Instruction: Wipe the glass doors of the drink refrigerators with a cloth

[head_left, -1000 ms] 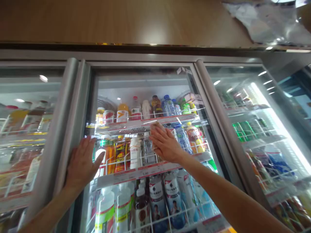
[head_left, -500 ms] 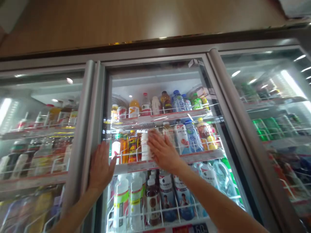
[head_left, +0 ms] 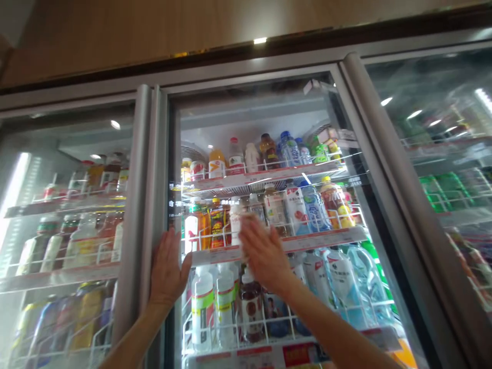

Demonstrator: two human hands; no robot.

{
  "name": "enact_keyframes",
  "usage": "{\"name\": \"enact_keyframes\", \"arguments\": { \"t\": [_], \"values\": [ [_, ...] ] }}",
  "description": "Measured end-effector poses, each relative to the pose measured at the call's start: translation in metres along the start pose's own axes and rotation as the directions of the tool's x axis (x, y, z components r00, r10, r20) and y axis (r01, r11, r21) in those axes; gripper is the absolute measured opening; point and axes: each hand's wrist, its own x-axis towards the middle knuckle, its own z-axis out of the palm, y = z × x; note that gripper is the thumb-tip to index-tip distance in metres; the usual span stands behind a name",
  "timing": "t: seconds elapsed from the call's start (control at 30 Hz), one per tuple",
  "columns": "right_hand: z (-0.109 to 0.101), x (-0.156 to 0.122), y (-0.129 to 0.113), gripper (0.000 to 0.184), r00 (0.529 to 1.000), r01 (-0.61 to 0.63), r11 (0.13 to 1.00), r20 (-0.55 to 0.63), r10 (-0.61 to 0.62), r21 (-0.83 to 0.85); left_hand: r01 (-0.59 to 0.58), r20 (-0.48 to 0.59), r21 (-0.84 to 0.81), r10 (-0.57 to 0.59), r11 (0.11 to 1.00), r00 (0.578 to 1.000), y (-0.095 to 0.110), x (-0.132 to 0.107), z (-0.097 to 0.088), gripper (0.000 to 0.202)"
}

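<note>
My left hand (head_left: 168,269) lies flat against the grey metal door frame (head_left: 151,205), at its edge with the glass. Its fingers point up, with the thumb held apart. My right hand (head_left: 265,253) is flat on or close to the middle glass door (head_left: 246,115), fingers stretched out and blurred by motion. A pale brownish smear shows at its fingertips; whether it is a thin cloth or a reflection I cannot tell. Behind the glass, near that hand, stand a white bottle (head_left: 235,220) and a dark brown bottle (head_left: 251,307).
White wire shelves in the cooler carry several drink bottles, among them a blue-capped bottle (head_left: 315,207). Glass doors flank the middle one, with bottles on the left and green cans (head_left: 446,192) on the right. A wood-coloured panel (head_left: 192,25) runs above.
My right hand has shifted slightly right and down. The left hand stays at the frame. The view has tilted a little, moving the cooler within the picture.
</note>
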Motion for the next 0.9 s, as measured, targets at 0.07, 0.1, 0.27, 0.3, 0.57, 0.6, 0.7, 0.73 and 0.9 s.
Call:
{"name": "enact_keyframes", "arguments": {
  "t": [0.07,0.1,0.27,0.3,0.57,0.6,0.7,0.73,0.9],
  "values": [
    [-0.017,-0.020,0.043,0.057,0.967,-0.250,0.964,-0.074,0.243,-0.090,0.002,-0.007,-0.014,-0.002,1.000,1.000,0.000,-0.001,0.000,0.060],
    [-0.024,-0.028,0.059,0.059,0.923,-0.380,0.917,-0.110,0.367,-0.124,0.006,-0.003,-0.019,-0.006,1.000,1.000,0.001,-0.001,0.000,0.060],
    [-0.022,-0.043,0.025,0.062,0.929,-0.371,0.917,-0.071,0.364,-0.149,0.064,0.043,-0.017,-0.063,0.998,0.997,0.004,0.002,-0.005,0.060],
    [-0.019,-0.046,0.011,0.061,0.971,-0.237,0.965,-0.027,0.236,-0.110,0.070,0.050,-0.021,-0.069,0.997,0.996,0.005,0.003,-0.006,0.060],
    [-0.052,-0.102,0.091,0.062,0.856,-0.514,0.828,-0.197,0.478,-0.225,-0.005,-0.043,-0.052,0.003,0.999,0.999,-0.001,0.003,0.002,0.056],
    [-0.053,-0.103,0.092,0.062,0.839,-0.538,0.814,-0.232,0.492,-0.217,-0.032,-0.079,-0.042,0.028,0.999,0.996,-0.002,0.004,0.004,0.056],
    [-0.043,-0.098,0.053,0.060,0.940,-0.330,0.935,-0.139,0.313,-0.129,-0.080,-0.135,-0.032,0.075,0.996,0.988,-0.004,0.005,0.006,0.057],
    [-0.040,-0.097,0.038,0.058,0.978,-0.206,0.975,-0.062,0.201,-0.086,-0.083,-0.128,-0.039,0.077,0.996,0.989,-0.004,0.003,0.006,0.057],
    [-0.047,-0.112,0.045,0.054,0.985,-0.169,0.982,-0.058,0.165,-0.087,-0.077,-0.112,-0.072,0.068,0.994,0.991,0.008,-0.032,0.001,0.058]
  ]
}}
